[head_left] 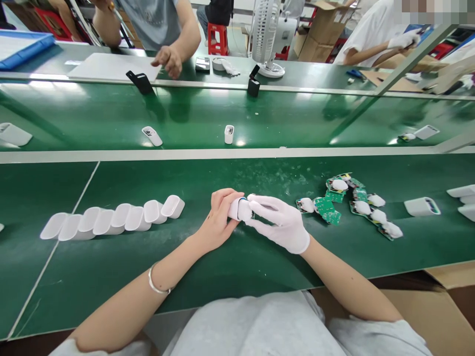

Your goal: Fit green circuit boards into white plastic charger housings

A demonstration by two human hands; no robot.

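Observation:
Near the middle of the green table, my bare left hand is closed around a white casing whose open end faces right. My right hand, in a white glove, pinches a circuit board with a white rounded part at that opening; how deep it sits is hard to tell. On the left, a row of several white hollow casings lies overlapping. To the right of my gloved hand are several green circuit boards with white rounded parts, some in a curved chain.
Beyond a pale rail, a green conveyor surface carries a few white units. Another white casing lies at the right. Across the line are a person's hand, a fan and black holders.

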